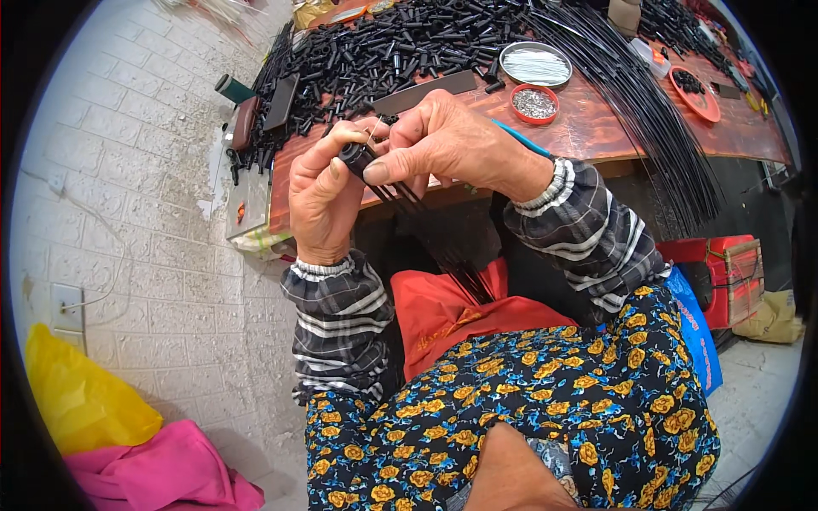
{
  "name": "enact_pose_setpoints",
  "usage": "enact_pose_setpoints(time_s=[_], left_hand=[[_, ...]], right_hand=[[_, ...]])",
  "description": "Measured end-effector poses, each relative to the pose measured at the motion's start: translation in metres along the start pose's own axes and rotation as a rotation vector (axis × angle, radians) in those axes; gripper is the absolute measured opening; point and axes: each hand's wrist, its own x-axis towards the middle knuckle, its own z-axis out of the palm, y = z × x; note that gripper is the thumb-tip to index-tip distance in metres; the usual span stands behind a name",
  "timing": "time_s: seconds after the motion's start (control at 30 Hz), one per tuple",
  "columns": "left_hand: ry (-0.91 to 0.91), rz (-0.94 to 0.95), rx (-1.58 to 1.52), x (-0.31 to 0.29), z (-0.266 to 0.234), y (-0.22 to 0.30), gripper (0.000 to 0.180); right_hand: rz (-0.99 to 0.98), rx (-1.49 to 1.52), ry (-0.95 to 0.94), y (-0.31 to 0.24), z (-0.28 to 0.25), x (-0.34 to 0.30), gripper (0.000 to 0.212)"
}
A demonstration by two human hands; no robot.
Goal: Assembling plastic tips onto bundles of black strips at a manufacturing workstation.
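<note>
A black tubular part (356, 157) is pinched between my hands just in front of the table's near edge, its open end tilted up. My left hand (327, 183) grips it with thumb and fingertips. From the other side, my right hand (452, 140) presses its thumb against the tube, fingers curled. A fine pale wire shows by the fingertips, but its ends are hard to make out. Several thin black rods (447, 251) run from the tube down toward a red cloth (460, 328) over my lap.
Many black tubular pieces (375, 51) are heaped on the wooden table (596, 128). A round tray of white sticks (535, 65) and a red dish of small metal bits (535, 104) stand right of the heap. Long black rods (639, 102) overhang the edge. A tiled wall (170, 213) stands left.
</note>
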Motion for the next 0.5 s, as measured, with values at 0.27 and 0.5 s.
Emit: enact_pose_setpoints(time_s=[0.27, 0.5], left_hand=[[-0.178, 0.112, 0.156, 0.005, 0.002, 0.003, 0.04], [-0.393, 0.222, -0.065, 0.015, -0.001, -0.009, 0.041]], right_hand=[[0.071, 0.036, -0.113, -0.001, 0.004, -0.001, 0.027], [0.061, 0.247, -0.388, 0.002, 0.004, 0.005, 0.026]])
